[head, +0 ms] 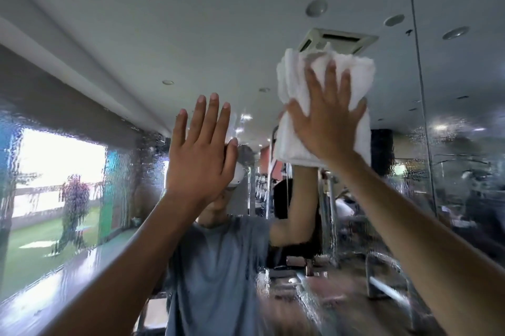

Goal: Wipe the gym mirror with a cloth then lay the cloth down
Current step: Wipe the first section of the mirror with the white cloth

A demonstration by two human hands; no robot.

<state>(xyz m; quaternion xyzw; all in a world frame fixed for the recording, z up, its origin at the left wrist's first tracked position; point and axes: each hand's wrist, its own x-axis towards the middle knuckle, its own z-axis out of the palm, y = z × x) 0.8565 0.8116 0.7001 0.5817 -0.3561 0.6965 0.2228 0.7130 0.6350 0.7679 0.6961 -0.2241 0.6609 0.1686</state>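
A gym is indicated: exercise machines (pixel 382 270) are reflected in a wet wall mirror (pixel 464 171), below a ceiling air-conditioner cassette (pixel 338 40).

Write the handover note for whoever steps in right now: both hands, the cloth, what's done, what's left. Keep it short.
Left hand: open, fingers straight, raised flat at the mirror, holding nothing.
Right hand: open, spread fingers pressing the white cloth against the glass, high up.
Done: wiping is under way; the top of the glass looks clear.
Left: the lower glass carries a rippled wet film; wipe it, then lay the cloth down.
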